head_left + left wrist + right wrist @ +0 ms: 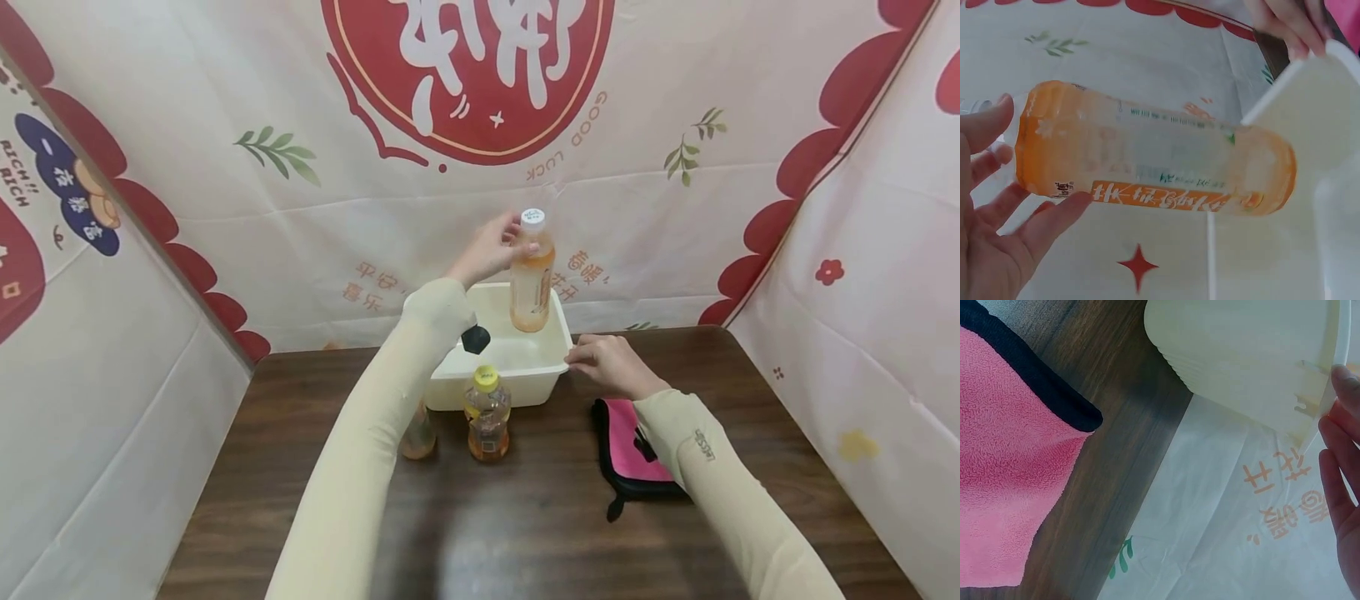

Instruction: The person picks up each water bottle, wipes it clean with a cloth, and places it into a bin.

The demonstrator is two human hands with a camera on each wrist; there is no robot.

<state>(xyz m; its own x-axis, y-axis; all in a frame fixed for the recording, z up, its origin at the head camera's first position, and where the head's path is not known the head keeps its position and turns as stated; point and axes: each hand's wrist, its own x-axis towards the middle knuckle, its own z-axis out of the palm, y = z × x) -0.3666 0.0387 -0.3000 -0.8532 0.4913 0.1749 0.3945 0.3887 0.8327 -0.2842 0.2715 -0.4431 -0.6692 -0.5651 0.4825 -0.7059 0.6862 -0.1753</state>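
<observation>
My left hand [491,248] grips a clear plastic bottle [531,293] with an orange-and-clear label near its neck, below the white cap. The bottle hangs upright over the right part of a cream plastic basin [528,392]. In the left wrist view the bottle [1166,153] looks empty or nearly so; its contents are hard to tell. At the basin's right side, my right hand [611,365] pinches the rim between thumb and fingers. The right wrist view shows the thumb and fingers at the basin's [1241,356] edge.
A yellow-capped bottle [487,425] with some amber liquid stands before the basin. Beside it, another bottle [418,440] is partly hidden by my left sleeve. A pink cloth with black edging [630,446] lies on the wooden table [525,533], under my right forearm. Printed fabric [337,217] hangs behind.
</observation>
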